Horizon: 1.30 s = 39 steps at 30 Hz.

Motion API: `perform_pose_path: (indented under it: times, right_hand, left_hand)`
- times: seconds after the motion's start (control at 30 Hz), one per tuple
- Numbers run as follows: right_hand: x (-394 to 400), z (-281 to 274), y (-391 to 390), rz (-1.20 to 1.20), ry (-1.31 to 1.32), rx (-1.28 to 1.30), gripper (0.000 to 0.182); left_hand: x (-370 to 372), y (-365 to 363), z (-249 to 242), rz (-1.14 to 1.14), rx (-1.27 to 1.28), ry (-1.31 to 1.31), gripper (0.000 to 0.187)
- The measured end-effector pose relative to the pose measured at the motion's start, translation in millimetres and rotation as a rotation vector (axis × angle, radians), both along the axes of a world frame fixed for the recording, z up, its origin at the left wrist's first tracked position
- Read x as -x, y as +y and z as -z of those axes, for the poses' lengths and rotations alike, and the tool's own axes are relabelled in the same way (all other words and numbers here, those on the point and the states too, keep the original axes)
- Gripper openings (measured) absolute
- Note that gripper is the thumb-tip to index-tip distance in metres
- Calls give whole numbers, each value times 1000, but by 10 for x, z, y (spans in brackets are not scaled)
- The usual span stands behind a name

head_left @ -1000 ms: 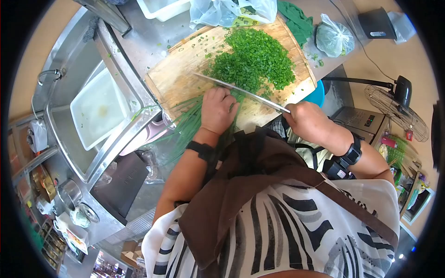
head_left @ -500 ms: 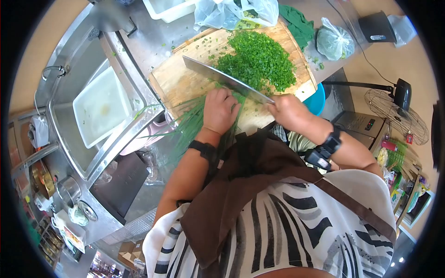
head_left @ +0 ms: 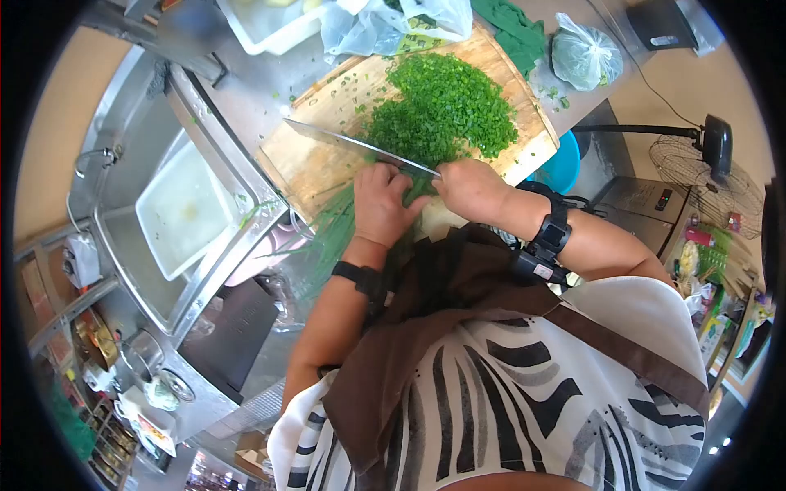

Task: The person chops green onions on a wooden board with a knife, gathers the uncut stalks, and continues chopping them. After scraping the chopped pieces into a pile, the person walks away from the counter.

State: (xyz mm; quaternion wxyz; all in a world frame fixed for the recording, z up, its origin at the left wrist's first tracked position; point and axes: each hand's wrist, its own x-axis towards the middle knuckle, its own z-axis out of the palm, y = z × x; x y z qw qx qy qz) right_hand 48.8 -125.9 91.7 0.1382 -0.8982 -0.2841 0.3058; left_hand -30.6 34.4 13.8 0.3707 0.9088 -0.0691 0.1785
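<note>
My right hand (head_left: 471, 188) is wrapped round the handle of a large kitchen knife (head_left: 348, 142), whose blade points left across the wooden cutting board (head_left: 299, 159). Close below the blade, my left hand (head_left: 381, 200) presses down on a bundle of green onions (head_left: 334, 225) with its fingers bent. The long leaves trail off the board's lower left edge. Beyond the blade lies a big heap of chopped green onion (head_left: 450, 102), with loose bits scattered around it. The knife's handle is hidden inside my right hand.
A sink (head_left: 115, 217) at left holds a white tub (head_left: 184, 217). Behind the board are a white container (head_left: 266, 37), a plastic bag (head_left: 348, 33), a green cloth (head_left: 516, 37) and a tied bag (head_left: 585, 53). A blue basin (head_left: 565, 164) stands lower right; a fan (head_left: 696, 172) is farther right.
My right hand and the knife have shifted left, and the blade is now nearer my left fingers. My left hand still holds the green onions. The whole view has turned slightly.
</note>
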Motion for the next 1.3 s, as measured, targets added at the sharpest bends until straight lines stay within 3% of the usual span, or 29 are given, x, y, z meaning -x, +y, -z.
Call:
perform_pose_path:
  times: [0.17,0.43,0.63,0.7,0.77,0.83,0.97,1.03,1.07,1.13,1.17,1.23,1.3]
  right_hand:
    - [-252,-47,-140,88,85,-7,26]
    - [-829,127,-946,273,89,-143,35]
    - [-927,349,-1122,283,-134,-207,39]
    - [-896,357,-1135,225,-358,-162,50]
    - [-910,303,-1120,219,-231,-83,51]
    - [-867,468,-1137,171,-599,-190,39]
    - [-850,349,-1056,118,-614,-191,38]
    - [-775,228,-941,53,-655,-473,35]
    - [-683,222,-856,42,-653,-477,35]
    - [-441,265,-646,114,-260,-661,28]
    - [-375,242,-528,109,-258,-660,28]
    - [-290,199,-290,244,300,-583,31]
    - [-192,437,-67,328,330,-574,34]
  left_hand:
    - [17,-72,-151,-2,-146,98,39]
    - [52,-133,-52,-11,-105,129,35]
    - [78,-140,-30,-29,-149,179,38]
    - [18,-124,-25,-20,-149,182,38]
    - [-42,-129,-2,-22,-179,151,38]
    - [-217,-114,-6,-25,-204,137,38]
    - [-581,-127,-50,-68,-190,87,41]
    - [-586,-125,-56,-88,-176,90,43]
    - [-561,-125,-73,-105,-148,101,43]
    - [-528,-113,-119,-128,-120,118,44]
    - [-537,-110,-139,-128,-121,112,45]
    - [-552,-97,-164,-130,-116,104,46]
    - [-544,-33,-191,-68,-48,155,45]
